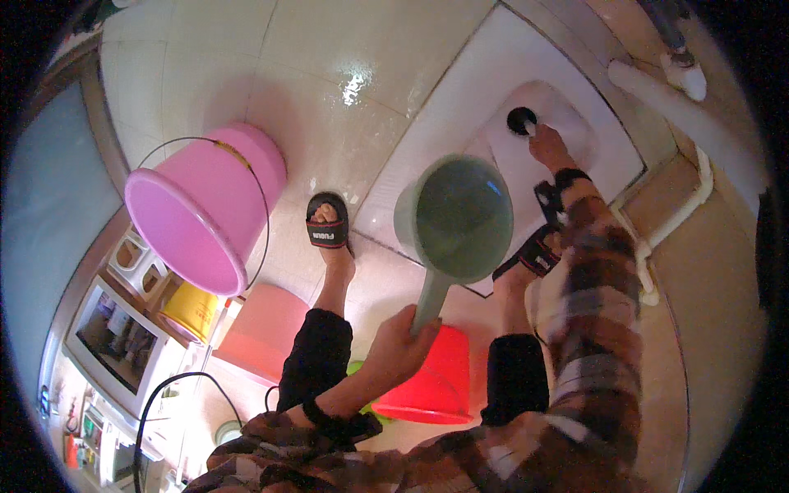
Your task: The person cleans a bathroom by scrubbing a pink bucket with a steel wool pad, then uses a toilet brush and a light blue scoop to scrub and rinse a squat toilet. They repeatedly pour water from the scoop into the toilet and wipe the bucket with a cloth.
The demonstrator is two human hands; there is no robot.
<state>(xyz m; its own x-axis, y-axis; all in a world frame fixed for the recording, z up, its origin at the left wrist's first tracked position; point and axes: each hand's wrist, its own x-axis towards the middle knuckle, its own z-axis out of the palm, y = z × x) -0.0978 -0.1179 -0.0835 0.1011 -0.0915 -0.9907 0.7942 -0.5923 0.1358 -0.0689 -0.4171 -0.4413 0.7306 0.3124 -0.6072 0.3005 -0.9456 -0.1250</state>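
My left hand (404, 345) is closed around the handle of a pale green plastic water dipper (465, 215), which holds water and hangs over the near corner of a white squat toilet (456, 111). My right hand (548, 148) reaches down to the round drain hole (521, 121) of the toilet and grips a short pale handle (530, 128). The head of that tool is dark or hidden at the hole, so its kind cannot be told.
A pink bucket (203, 203) stands at the left, with a yellow bucket (191, 311), a salmon plastic container (265, 330) and a red bucket (431, 382) nearer me. White pipes (678, 209) run along the right wall. The tiled floor (308, 92) has wet patches.
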